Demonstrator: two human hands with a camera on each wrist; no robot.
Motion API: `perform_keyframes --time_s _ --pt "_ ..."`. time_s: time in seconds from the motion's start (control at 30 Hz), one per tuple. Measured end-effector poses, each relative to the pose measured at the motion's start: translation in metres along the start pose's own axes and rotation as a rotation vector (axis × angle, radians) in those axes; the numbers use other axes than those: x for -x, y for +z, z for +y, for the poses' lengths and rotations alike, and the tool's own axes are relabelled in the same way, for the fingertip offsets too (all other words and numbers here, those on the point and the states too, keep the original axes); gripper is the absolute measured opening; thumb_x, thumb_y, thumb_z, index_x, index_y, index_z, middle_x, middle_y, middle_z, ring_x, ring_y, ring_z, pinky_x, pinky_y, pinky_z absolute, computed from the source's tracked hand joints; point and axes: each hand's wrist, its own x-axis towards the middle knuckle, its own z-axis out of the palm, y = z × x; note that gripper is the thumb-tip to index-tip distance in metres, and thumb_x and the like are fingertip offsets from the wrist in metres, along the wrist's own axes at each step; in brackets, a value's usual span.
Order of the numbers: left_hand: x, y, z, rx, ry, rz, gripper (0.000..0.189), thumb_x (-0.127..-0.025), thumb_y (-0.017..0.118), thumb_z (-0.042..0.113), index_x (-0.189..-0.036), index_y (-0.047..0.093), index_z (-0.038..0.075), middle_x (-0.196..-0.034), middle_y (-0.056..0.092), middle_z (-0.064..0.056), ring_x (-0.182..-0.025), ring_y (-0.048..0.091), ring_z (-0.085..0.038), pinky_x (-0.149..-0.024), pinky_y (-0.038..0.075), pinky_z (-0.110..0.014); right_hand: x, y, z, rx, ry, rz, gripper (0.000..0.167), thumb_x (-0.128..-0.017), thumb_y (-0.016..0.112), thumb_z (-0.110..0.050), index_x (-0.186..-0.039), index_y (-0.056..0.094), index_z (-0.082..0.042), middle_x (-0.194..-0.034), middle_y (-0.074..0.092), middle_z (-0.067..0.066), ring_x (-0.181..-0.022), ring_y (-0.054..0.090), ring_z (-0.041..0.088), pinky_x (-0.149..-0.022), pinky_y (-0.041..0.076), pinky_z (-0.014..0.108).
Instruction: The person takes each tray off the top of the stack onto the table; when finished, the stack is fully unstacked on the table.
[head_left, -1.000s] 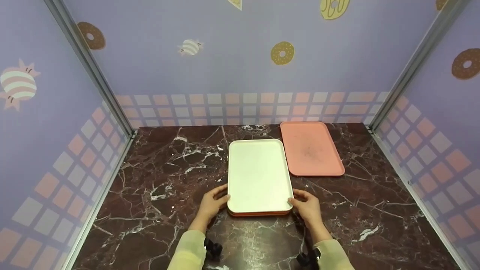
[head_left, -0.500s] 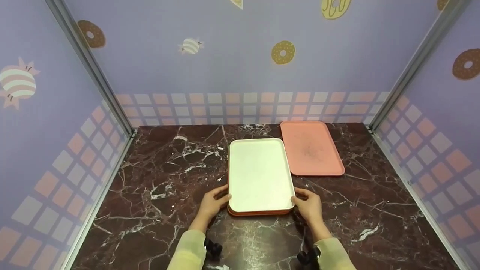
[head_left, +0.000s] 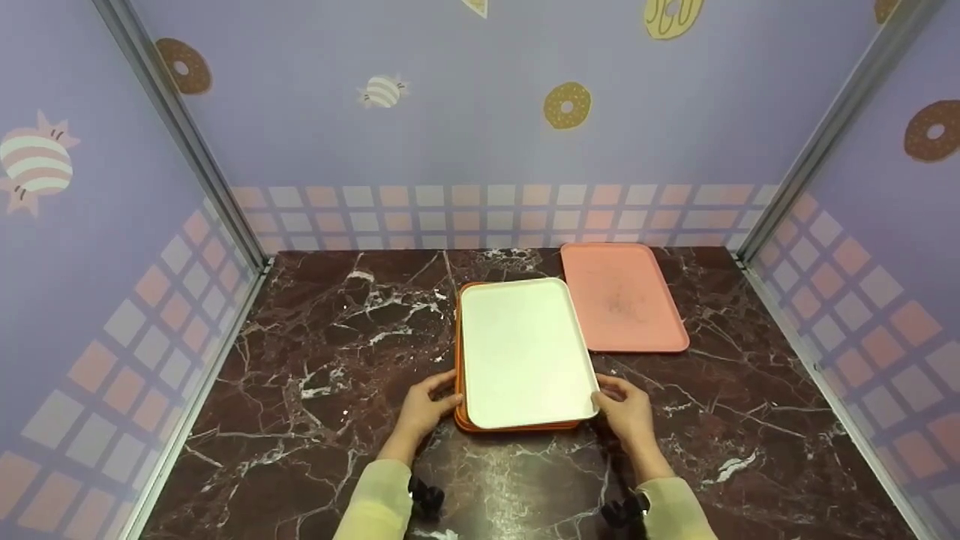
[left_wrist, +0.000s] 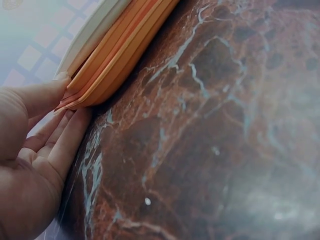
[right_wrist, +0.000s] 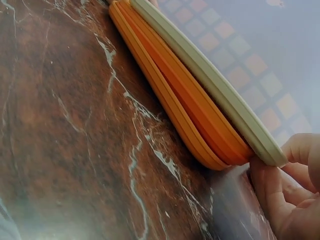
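Note:
A white rectangular tray [head_left: 525, 352] lies askew on top of a stack of orange trays [right_wrist: 200, 115], turned a little so that orange shows along its left and front edges. My left hand [head_left: 421, 414] holds the stack's near left corner, thumb on the orange rims and fingers underneath, as the left wrist view shows. With my right hand [head_left: 628, 414] I pinch the near right corner of the white tray between thumb and fingers. In the right wrist view that corner sticks out past the orange trays, which fan slightly apart. Some right fingers are hidden under the tray.
A pink tray [head_left: 626, 300] with a dark smudge lies flat at the back right, close beside the white tray. The dark marbled tabletop [head_left: 315, 442] is bounded by patterned walls [head_left: 480, 150] at the back and both sides.
My right hand has shifted a little right, pulling the white tray's near end rightward and turning it off the orange stack. The left hand and the pink tray stay in place.

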Motion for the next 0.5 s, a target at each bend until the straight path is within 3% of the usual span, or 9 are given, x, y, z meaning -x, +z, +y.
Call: perform_keyframes --time_s 0.23,0.5 --pt "-0.002 0.000 -0.004 -0.020 0.011 0.002 0.050 -0.091 0.076 0.003 -0.137 0.061 -0.009 -0.135 0.063 -0.032 -0.128 0.060 -0.046 -0.107 0.052 -0.054 -0.001 -0.011 0.008 -0.219 0.110 -0.040 0.041 -0.094 0.063 0.004 -0.135 0.061 0.011 -0.108 0.074 0.019 -0.081 0.067 0.007 -0.068 0.059 0.019" --pt "0.001 0.000 0.002 -0.019 0.005 0.004 0.049 -0.092 0.074 0.001 -0.138 0.059 -0.010 -0.135 0.062 -0.034 -0.128 0.059 -0.048 -0.106 0.052 -0.056 0.000 -0.022 0.017 -0.314 0.168 -0.055 0.044 -0.099 0.062 -0.002 -0.141 0.056 0.009 -0.112 0.073 0.011 -0.087 0.068 0.007 -0.076 0.062 0.024"
